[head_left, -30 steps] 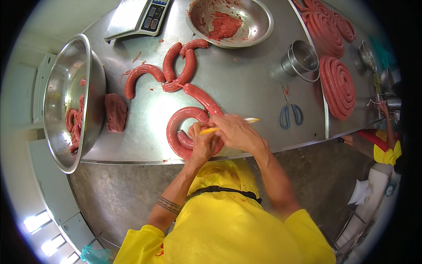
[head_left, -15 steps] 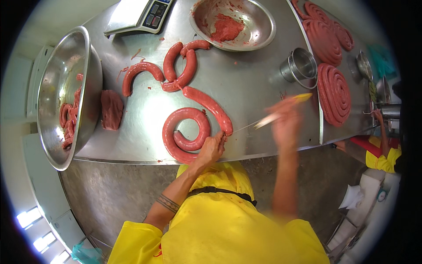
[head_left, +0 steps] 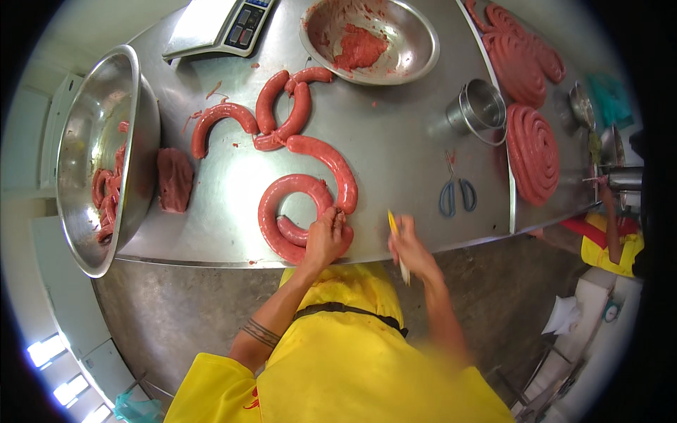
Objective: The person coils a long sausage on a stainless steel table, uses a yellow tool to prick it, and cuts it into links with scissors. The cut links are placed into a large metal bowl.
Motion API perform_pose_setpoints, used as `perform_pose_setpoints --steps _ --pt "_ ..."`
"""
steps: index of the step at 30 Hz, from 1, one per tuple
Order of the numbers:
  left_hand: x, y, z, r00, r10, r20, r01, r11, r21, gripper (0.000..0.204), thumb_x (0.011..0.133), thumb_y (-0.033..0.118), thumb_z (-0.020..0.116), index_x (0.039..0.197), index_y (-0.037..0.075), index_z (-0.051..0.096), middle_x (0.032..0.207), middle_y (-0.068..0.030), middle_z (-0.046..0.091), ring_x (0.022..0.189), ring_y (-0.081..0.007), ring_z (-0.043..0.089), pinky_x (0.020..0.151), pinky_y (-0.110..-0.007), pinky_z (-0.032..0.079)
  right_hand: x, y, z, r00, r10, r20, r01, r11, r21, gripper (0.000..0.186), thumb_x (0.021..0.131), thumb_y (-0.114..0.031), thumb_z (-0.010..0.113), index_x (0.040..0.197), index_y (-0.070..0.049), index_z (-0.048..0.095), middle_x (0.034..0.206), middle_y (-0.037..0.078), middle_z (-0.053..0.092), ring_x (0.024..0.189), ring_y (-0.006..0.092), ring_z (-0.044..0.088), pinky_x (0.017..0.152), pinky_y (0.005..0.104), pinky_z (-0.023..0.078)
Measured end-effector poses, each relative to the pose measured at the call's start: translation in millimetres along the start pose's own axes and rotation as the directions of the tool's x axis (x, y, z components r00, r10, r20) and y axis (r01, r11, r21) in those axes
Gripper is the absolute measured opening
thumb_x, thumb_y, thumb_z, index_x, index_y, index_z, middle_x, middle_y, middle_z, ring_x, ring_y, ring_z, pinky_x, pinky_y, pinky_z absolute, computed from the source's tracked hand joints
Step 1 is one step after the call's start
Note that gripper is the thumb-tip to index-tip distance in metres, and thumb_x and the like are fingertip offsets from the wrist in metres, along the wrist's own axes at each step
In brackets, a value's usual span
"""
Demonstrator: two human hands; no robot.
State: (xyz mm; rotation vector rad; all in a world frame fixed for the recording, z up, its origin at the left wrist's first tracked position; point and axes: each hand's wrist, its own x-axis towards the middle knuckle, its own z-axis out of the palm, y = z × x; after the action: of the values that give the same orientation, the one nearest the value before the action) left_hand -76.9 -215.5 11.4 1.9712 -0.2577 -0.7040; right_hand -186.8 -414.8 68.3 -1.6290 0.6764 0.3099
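Note:
My left hand (head_left: pixel 326 234) is closed on the sausage (head_left: pixel 343 209) at the joint where a curved link meets the looser coil (head_left: pixel 278 192). To its right, low over the table's front edge, my right hand (head_left: pixel 410 252) grips a slim yellow-and-white implement (head_left: pixel 391 220), whose exact kind I cannot make out. Beyond my left hand lies a chain of curved links (head_left: pixel 300 106), with another bent link (head_left: pixel 222 120) at its left. Blue-handled scissors (head_left: pixel 466 194) lie right of my hands.
A large steel bowl (head_left: pixel 132 60) with sausage pieces, a meat lump (head_left: pixel 175 180), a scale (head_left: pixel 201 28), a bowl of mince (head_left: pixel 423 53) and steel pots (head_left: pixel 476 113) surround the workspace. Sausage spirals (head_left: pixel 532 155) lie right. A co-worker (head_left: pixel 610 250) stands at far right.
My hands were together on the coil; my right hand swung up and right with the implement, string stretched from it, then came down and back leftward. My left hand stays on the joint.

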Motion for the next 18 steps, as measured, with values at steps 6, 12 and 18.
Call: perform_pose_setpoints --steps 6,12,18 --pt "-16.2 1.3 -9.9 0.767 0.587 -0.257 -0.363 0.729 0.581 0.014 0.106 0.009 0.049 0.106 0.001 0.06 0.108 -0.0175 0.06 0.102 -0.0288 0.061 0.087 -0.035 0.049 74.6 -51.8 34.3 0.779 -0.385 0.495 0.585 0.73 -0.352 0.027 0.091 -0.011 0.061 0.118 -0.005 0.058 0.121 0.021 0.064 0.112 0.0397 0.061 0.09 0.0472 0.048" --pt "-26.5 2.2 3.4 0.991 0.107 0.081 -0.09 0.978 -0.188 0.018 0.109 0.015 0.044 0.103 0.003 0.056 0.083 -0.0101 0.059 0.075 -0.0193 0.066 0.062 -0.033 0.049 22.7 -125.3 37.7 0.629 -0.776 -0.045 0.647 0.555 -0.523 0.019 0.099 -0.018 0.059 0.11 -0.002 0.06 0.108 0.017 0.069 0.099 0.035 0.066 0.093 0.0466 0.051" --pt "-32.1 7.5 -8.9 0.923 0.382 0.044 -0.384 0.914 0.129 0.007 0.102 0.007 0.051 0.1 0.0 0.051 0.078 -0.0196 0.06 0.065 -0.0369 0.064 0.058 -0.045 0.047 62.3 -63.5 -51.2 0.986 -0.159 0.04 0.049 0.515 0.856 0.014 0.102 -0.025 0.055 0.096 -0.014 0.061 0.063 -0.004 0.046 0.051 0.01 0.047 0.049 0.0278 0.044"
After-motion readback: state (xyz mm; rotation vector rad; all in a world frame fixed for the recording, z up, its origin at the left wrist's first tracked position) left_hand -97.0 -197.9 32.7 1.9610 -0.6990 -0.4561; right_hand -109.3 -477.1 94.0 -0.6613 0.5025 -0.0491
